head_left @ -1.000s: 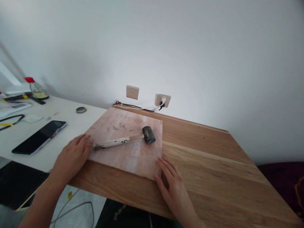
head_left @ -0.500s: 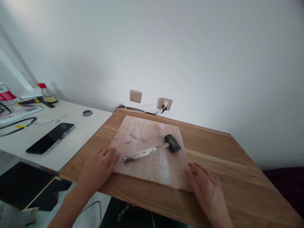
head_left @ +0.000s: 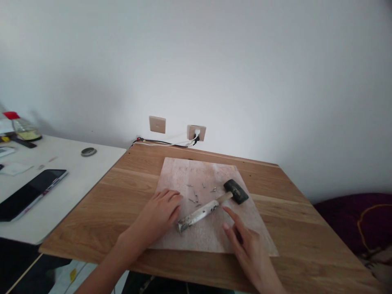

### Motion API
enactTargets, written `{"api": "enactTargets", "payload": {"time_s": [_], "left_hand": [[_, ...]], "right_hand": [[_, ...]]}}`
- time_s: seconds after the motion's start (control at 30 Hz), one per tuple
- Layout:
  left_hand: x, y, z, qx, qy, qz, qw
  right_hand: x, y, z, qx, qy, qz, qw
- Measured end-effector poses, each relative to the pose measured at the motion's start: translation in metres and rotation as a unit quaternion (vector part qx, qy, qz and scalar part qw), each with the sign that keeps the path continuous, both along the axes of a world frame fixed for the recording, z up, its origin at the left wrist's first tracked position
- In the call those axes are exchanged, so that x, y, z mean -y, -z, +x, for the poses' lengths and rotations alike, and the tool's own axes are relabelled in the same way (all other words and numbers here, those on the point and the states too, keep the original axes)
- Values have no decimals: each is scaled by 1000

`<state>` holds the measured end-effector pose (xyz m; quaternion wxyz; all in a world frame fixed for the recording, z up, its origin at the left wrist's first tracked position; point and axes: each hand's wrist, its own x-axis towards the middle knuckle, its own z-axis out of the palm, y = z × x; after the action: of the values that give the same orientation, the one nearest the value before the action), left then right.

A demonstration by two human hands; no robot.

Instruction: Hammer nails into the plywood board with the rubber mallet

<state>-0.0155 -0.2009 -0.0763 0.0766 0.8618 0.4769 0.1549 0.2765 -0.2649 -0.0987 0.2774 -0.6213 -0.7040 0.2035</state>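
A rubber mallet [head_left: 200, 213] with a black head and a white-smeared handle lies slantwise on a pale square board [head_left: 202, 241]. Several small metal screws or nails [head_left: 195, 192] are scattered on the board behind the handle; their exact kind is too small to tell. My left hand [head_left: 163, 208] rests palm down on the board's left part, fingers loosely stretched, close to the handle's end and holding nothing. Over the board's right part is my right hand [head_left: 248, 245], its index finger and thumb apart and the other fingers bent, just short of the mallet handle. It too is without any object.
The board lies on a wooden tabletop [head_left: 122, 204] against a wall with a switch plate [head_left: 157, 124] and a socket [head_left: 196, 132] with cables. A white table [head_left: 73, 171] at left bears a phone [head_left: 33, 192], a round grey lid [head_left: 88, 152] and a red-capped bottle [head_left: 26, 127].
Both hands have moved inward from the board's edges onto it. The board has turned slightly, and the mallet and metal pieces have shifted with it. The view has swung right.
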Motion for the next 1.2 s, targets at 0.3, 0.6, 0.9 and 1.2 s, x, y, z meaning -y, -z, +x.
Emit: {"api": "enactTargets", "payload": {"time_s": [0.3,0.6,0.9,1.2], "left_hand": [[-60,4,25,-63,32,30,997],[-72,9,28,-87,38,15,995],[-80,7,23,-124,44,73,989],[-86,5,20,-169,52,94,980]], "right_hand": [[-42,-25,-39,-15,-77,-89,993],[-22,-6,-22,-290,68,-144,944],[9,-11,-6,-571,153,-156,791],[-1,-6,23,-436,132,-143,879]]}}
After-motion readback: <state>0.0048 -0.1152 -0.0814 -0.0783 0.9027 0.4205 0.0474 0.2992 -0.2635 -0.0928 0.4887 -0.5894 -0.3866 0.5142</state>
